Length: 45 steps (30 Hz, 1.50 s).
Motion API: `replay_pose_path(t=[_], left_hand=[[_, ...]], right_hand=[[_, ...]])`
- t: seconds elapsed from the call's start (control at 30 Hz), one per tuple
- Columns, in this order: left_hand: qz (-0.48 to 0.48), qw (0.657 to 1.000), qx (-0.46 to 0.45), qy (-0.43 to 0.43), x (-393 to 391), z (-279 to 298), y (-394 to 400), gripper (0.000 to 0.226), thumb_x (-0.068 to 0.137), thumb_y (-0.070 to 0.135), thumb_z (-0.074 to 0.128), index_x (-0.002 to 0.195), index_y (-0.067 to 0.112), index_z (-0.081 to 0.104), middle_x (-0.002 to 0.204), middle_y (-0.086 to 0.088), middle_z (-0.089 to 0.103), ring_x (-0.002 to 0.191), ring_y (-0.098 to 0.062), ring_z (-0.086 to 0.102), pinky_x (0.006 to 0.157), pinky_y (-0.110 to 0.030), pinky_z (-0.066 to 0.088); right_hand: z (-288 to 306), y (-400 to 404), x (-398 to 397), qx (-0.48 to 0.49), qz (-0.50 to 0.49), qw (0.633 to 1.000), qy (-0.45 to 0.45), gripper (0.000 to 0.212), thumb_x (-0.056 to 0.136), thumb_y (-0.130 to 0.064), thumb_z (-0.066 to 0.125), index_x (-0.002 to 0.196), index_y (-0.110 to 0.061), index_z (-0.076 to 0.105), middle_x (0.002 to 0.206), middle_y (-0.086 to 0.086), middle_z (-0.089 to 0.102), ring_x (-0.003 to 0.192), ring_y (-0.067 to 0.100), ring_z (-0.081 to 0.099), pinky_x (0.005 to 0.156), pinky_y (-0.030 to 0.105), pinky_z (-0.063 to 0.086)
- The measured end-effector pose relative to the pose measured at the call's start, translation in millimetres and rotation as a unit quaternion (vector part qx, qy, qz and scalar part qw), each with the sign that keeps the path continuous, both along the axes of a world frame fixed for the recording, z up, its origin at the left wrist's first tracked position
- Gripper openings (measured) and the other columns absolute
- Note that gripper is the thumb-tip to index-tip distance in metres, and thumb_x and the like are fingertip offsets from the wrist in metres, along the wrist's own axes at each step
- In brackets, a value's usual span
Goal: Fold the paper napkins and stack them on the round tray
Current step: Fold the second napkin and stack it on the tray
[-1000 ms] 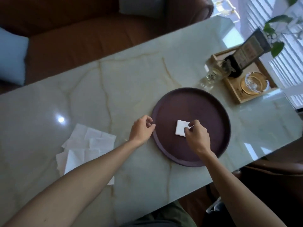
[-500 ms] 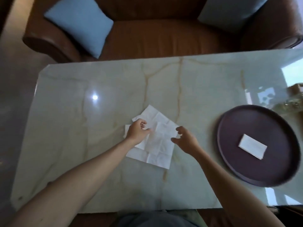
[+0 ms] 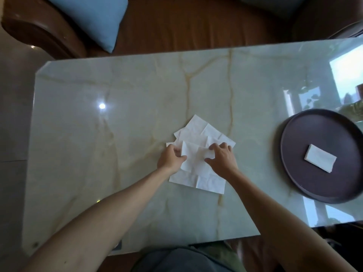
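Note:
A loose pile of white unfolded paper napkins [image 3: 198, 134] lies in the middle of the marble table. My left hand [image 3: 170, 159] pinches the left edge of the top napkin [image 3: 193, 160], which is lifted a little off the pile. My right hand [image 3: 221, 157] grips the same napkin at its right edge, fingers curled over it. To the right sits the dark round tray [image 3: 294, 165], and one folded white napkin [image 3: 320, 161] lies near its middle.
The pale green marble table [image 3: 117, 134] runs wide to the left and toward me. A brown sofa [image 3: 196, 22] with a blue cushion [image 3: 92, 18] stands behind its far edge. The tray reaches past the frame's right side.
One second ago my right hand was at the folded napkin on the tray. Both hands have since moved left to the pile and now hold the top napkin.

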<state>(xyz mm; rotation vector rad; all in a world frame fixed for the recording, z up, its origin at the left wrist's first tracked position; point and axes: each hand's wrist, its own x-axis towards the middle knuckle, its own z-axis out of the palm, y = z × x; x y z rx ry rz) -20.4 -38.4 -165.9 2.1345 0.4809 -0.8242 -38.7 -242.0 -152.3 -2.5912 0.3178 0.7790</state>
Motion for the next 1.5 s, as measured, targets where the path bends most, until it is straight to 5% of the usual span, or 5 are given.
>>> replay_pose_path(t=[0.27, 0.57, 1.03, 1.2, 1.5], left_hand=[[-0.014, 0.998, -0.042, -0.042, 13.4, 15.2, 0.5, 0.014, 0.082, 0.018, 0.076, 0.075, 0.014, 0.064, 0.076, 0.006, 0.065, 0.072, -0.012, 0.059, 0.066, -0.024, 0.044], [0.017, 0.985, -0.145, -0.086, 29.2, 59.7, 8.1, 0.012, 0.082, 0.023, 0.077, 0.074, 0.024, 0.068, 0.072, 0.016, 0.069, 0.069, 0.001, 0.063, 0.068, -0.018, 0.048], [-0.034, 0.96, -0.27, -0.067, 20.9, 136.5, 28.3, 0.006, 0.08, 0.028, 0.073, 0.081, 0.024, 0.069, 0.083, 0.005, 0.074, 0.076, -0.007, 0.062, 0.077, -0.025, 0.042], [-0.056, 0.952, -0.29, -0.075, 20.6, 148.4, 33.5, 0.005, 0.085, 0.029, 0.075, 0.084, 0.028, 0.07, 0.084, -0.002, 0.08, 0.071, -0.01, 0.068, 0.07, -0.021, 0.048], [-0.068, 0.942, -0.313, -0.095, 10.6, 152.0, 32.0, 0.016, 0.094, 0.034, 0.071, 0.101, 0.021, 0.078, 0.096, 0.0, 0.081, 0.09, -0.012, 0.076, 0.078, -0.019, 0.054]], right_hand=[[19.3, -11.0, 9.6, 0.125, -0.112, 0.986, -0.011, 0.02, 0.09, -0.017, 0.069, 0.076, -0.021, 0.055, 0.078, -0.005, 0.058, 0.078, 0.02, 0.056, 0.062, 0.029, 0.04], [79.4, -25.8, 13.6, 0.414, -0.238, 0.876, 0.064, 0.016, 0.091, -0.009, 0.073, 0.104, -0.006, 0.063, 0.085, 0.008, 0.077, 0.073, 0.023, 0.072, 0.072, 0.031, 0.053], [153.9, 6.0, 31.7, 0.33, -0.042, 0.943, -0.031, 0.052, 0.087, -0.024, 0.082, 0.135, -0.019, 0.06, 0.134, -0.003, 0.062, 0.124, 0.011, 0.057, 0.101, 0.031, 0.048], [169.1, 11.7, 39.1, 0.401, -0.027, 0.916, -0.016, 0.015, 0.093, -0.006, 0.072, 0.106, 0.001, 0.072, 0.098, 0.021, 0.075, 0.088, 0.019, 0.069, 0.083, 0.035, 0.053], [160.7, 7.1, 30.4, 0.392, -0.044, 0.919, -0.026, 0.017, 0.095, -0.02, 0.069, 0.088, -0.007, 0.077, 0.074, -0.007, 0.069, 0.068, 0.004, 0.059, 0.064, 0.018, 0.046]])
